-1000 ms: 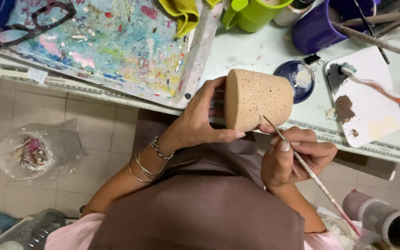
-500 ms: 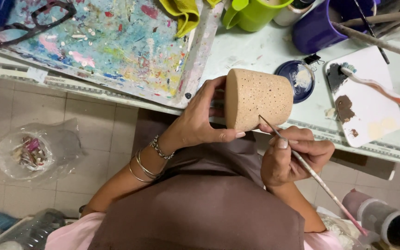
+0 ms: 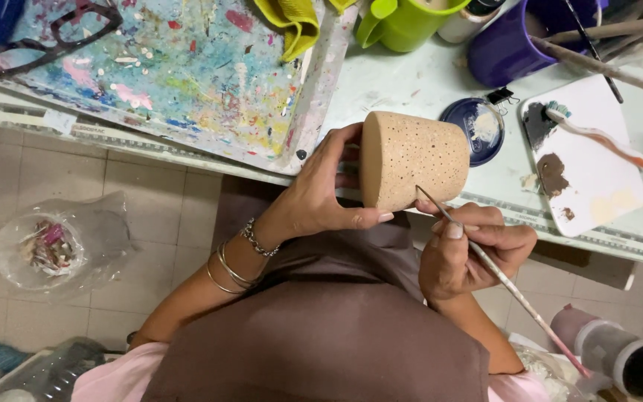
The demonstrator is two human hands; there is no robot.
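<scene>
**A:** Right at the centre, a tan speckled clay cup (image 3: 411,160), lying on its side and held up in the air just off the near edge of the pale work table (image 3: 411,85), above the person's lap.

**B:** And the left hand (image 3: 321,197) has it. Fingers curled round the cup's open end, thumb stretched along the underside. A firm wrap, closed on the cup.

**A:** Silver bangles (image 3: 236,260) on that wrist. Now the right hand (image 3: 470,249): closed in a pinch on a thin paintbrush (image 3: 485,260), pen-style, thumb and forefinger near the front of the handle.

**B:** The brush tip touches the cup's lower side wall. The long handle runs back down to the right, ending pinkish.

**A:** Moving outward, a round dark blue lid (image 3: 478,126) sits on the table just behind the cup, smears of pale paint in it.

**B:** To the right, a white rectangular palette (image 3: 597,186) with brown blobs and a second brush lying across its top corner.

**A:** Further back, a lime green mug (image 3: 407,22) and a purple cup (image 3: 507,45) with sticks and brushes poking out.

**B:** Off to the left, a paint-spattered board (image 3: 150,74), and dark-framed glasses (image 3: 46,41) resting on its far corner.

**A:** On the tiled floor below, a clear plastic bag (image 3: 61,242) with pinkish scraps inside.
</scene>
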